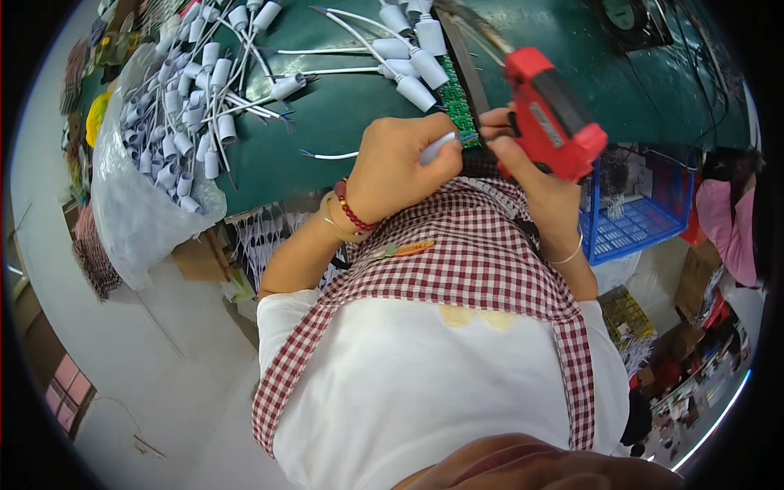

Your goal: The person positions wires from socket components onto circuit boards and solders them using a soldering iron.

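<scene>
My left hand [407,159] is closed around a white lamp socket [439,148], whose end shows between thumb and fingers. Its white cable [333,155] seems to run out to the left of the hand. The socket is held against the near end of a strip of green circuit boards [457,100]. In my right hand [527,167] is a red and black soldering gun [554,114], its metal tube pointing to the far left, over a dark rail [467,69]. The right fingertips are close to the board's near end; what they touch there is too small to tell.
White sockets with cables [408,69] lie beyond the left hand on the green table [327,106]. A clear plastic bag [122,220] of many more sockets sits at the left. Under the table's right edge stands a blue crate [641,224]. A dark fan-like device [625,18] is at the far right.
</scene>
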The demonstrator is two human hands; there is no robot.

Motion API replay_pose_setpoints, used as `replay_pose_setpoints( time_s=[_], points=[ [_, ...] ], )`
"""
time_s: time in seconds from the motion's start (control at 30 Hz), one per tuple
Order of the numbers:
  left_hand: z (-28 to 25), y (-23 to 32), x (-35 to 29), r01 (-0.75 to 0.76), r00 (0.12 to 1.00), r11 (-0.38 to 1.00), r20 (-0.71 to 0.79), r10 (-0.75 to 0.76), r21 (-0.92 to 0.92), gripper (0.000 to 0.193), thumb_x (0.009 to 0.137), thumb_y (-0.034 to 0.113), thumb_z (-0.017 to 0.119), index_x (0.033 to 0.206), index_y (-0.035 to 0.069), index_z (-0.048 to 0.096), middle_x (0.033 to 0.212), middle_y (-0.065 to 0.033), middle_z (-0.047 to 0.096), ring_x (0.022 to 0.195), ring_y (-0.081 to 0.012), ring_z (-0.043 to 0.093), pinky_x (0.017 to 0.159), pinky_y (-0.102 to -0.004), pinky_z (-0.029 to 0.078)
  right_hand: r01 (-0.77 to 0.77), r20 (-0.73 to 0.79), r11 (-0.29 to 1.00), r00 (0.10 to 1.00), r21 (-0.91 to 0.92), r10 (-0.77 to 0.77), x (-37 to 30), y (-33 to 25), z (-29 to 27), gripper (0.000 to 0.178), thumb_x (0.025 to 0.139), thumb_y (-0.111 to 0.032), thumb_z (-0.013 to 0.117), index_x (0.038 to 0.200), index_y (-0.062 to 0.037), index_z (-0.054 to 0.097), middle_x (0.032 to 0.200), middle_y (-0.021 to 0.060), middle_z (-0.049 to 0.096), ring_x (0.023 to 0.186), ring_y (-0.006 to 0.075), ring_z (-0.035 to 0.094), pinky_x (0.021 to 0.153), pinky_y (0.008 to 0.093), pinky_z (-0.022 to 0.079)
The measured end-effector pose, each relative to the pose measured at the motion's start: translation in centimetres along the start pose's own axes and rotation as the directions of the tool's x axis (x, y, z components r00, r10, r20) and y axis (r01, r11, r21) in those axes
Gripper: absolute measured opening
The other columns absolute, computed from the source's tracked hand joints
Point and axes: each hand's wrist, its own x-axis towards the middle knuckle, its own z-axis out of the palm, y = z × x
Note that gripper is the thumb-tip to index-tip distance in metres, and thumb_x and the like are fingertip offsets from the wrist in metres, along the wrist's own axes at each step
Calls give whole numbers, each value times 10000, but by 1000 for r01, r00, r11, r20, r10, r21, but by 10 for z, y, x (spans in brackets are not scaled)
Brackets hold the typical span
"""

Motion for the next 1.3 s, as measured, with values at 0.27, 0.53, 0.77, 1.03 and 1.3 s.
replay_pose_setpoints(
  time_s=[0.27, 0.53, 0.77, 1.03, 1.3],
  points=[
    [16, 8, -6, -70, 997, 996, 16, 69, 55, 102, 754, 111, 590, 780, 14, 607, 578, -131, 552, 453, -199, 527, 452, -299, 412, 41, 14, 984, 999, -175, -39, -8, 7, 2, 145, 806, -20, 673, 925, -7, 592, 843, 27, 612, 743, 81, 573, 669, 226, 463],
    [24, 11, -15, 96, 994, 990, -41, -101, -106, 89, 766, 98, 595, 794, 13, 604, 615, -101, 590, 501, -152, 558, 493, -272, 436, 51, -19, 988, 998, -146, -54, -23, 25, 3, 98, 844, -48, 644, 920, -11, 595, 812, 22, 596, 727, 82, 555, 637, 242, 450],
    [18, -5, -9, 121, 992, 992, -18, -121, -40, 125, 762, 170, 628, 784, 48, 617, 606, -170, 592, 550, -322, 613, 502, -362, 480, 28, -56, 980, 998, -196, -40, -25, 27, 1, 202, 855, -30, 622, 1037, 9, 543, 855, 28, 593, 771, 89, 559, 685, 245, 461],
    [31, -39, -1, 213, 970, 969, -146, -194, 124, 174, 789, 150, 603, 777, -14, 658, 569, -133, 587, 501, -187, 596, 516, -284, 457, 46, -42, 973, 998, -227, -56, -42, 36, -55, 322, 899, -73, 559, 1188, 40, 472, 804, 74, 593, 674, 129, 546, 632, 265, 460],
    [28, -41, 3, 179, 977, 968, -147, -154, 177, 177, 776, 160, 612, 775, -11, 659, 585, -159, 586, 510, -264, 600, 517, -318, 460, -61, -19, 991, 998, -117, 60, -79, 55, -91, 361, 888, -135, 589, 1180, 39, 467, 655, 40, 499, 581, 119, 457, 561, 251, 390]
  ],
)
